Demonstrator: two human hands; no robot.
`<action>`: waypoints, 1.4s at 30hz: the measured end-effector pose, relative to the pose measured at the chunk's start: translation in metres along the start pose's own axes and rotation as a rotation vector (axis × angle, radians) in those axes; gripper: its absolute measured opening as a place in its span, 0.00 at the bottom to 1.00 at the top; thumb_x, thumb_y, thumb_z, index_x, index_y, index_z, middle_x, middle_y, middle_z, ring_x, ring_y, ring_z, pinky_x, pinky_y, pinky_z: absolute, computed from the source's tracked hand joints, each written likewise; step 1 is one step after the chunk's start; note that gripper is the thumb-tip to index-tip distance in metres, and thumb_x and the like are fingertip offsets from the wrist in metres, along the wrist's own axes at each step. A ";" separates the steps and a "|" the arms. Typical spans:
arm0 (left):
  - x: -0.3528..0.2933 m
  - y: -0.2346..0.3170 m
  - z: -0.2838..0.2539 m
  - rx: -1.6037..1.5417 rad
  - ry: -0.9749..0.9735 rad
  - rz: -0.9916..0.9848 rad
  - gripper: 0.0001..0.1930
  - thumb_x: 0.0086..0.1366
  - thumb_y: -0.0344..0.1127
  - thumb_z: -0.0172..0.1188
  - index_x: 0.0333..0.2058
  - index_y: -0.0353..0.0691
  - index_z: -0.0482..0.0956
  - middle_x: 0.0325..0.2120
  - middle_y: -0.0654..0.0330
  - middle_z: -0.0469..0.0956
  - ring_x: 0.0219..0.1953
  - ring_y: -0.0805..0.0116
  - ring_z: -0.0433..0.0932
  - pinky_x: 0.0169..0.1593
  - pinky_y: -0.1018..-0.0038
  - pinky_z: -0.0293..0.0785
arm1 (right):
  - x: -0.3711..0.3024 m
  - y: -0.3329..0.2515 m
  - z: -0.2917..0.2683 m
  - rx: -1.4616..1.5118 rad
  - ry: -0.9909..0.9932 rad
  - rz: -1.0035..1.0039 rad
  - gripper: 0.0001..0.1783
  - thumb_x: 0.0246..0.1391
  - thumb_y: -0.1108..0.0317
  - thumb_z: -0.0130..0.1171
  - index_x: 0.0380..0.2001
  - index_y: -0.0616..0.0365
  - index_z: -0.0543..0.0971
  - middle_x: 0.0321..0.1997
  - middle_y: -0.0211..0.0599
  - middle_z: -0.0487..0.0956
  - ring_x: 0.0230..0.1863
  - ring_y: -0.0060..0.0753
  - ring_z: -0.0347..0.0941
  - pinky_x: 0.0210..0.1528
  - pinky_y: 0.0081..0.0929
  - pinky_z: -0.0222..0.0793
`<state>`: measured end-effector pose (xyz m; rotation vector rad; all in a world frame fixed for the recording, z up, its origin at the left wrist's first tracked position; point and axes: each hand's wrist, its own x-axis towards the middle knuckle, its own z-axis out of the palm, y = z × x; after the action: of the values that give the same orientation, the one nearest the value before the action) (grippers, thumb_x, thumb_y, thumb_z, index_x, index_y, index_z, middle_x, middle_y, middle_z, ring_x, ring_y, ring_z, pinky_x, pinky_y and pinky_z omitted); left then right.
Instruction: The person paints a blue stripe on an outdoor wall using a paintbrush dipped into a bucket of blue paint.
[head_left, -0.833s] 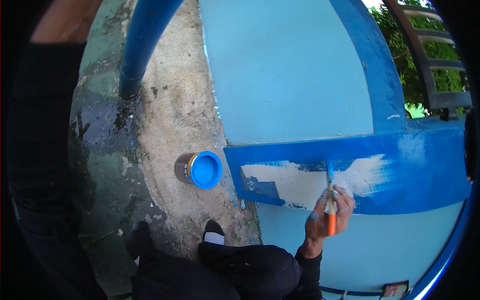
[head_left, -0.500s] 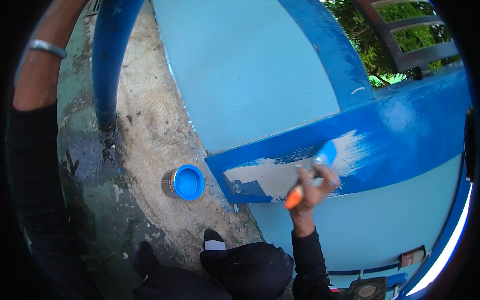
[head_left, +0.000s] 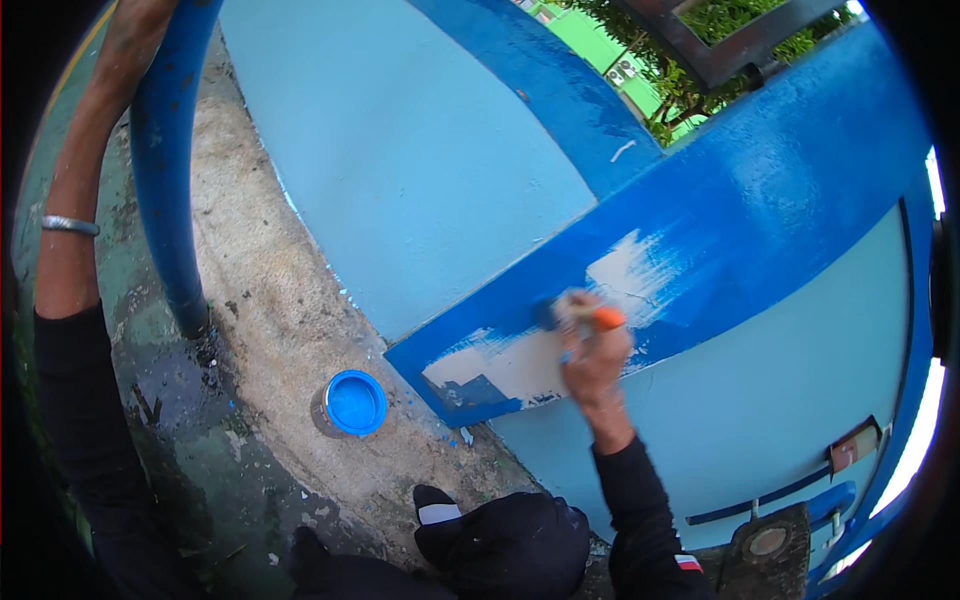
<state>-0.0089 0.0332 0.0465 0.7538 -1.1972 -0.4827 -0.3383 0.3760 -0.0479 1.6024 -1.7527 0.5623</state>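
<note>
A: What is around you here?

B: You face a light blue wall (head_left: pixel 400 170) crossed by a dark blue band (head_left: pixel 760 190), outdoors, with green leaves and a dark railing (head_left: pixel 720 50) above it. Part of the band is bare and off-white (head_left: pixel 520 365). Below the wall runs a rough concrete ledge (head_left: pixel 270 310), flecked with blue, and a blue pipe (head_left: pixel 165 180) rises from it on your left.

A: And your hands?

B: Your right hand (head_left: pixel 595 360) is closed around a paintbrush (head_left: pixel 575 312) with an orange handle; its bristles lie against the band, at the edge of the bare patch. Your left arm reaches up along the pipe (a metal bangle (head_left: pixel 70 226) sits on the wrist), but the left hand itself is out of view, so you cannot tell its grip.

A: The paint?

B: An open tin of blue paint (head_left: pixel 352 403) stands on the ledge, well apart from the brush, below the band's lower left end.

A: What has changed from half a second ago?

B: The brush has moved left along the band, and its handle now points right instead of down. The tin stays where it was.
</note>
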 end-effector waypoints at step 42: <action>0.083 -0.149 -0.043 0.009 -0.405 0.129 0.42 0.64 0.71 0.63 0.59 0.37 0.79 0.49 0.51 0.83 0.51 0.65 0.84 0.54 0.68 0.82 | -0.035 -0.063 0.039 0.666 -0.277 0.194 0.13 0.53 0.77 0.73 0.43 0.62 0.87 0.43 0.44 0.86 0.42 0.41 0.83 0.42 0.38 0.79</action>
<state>0.0658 -0.1129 -0.0178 0.5967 -1.6154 -0.5377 -0.2837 0.3631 -0.1079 2.0363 -2.0714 1.1566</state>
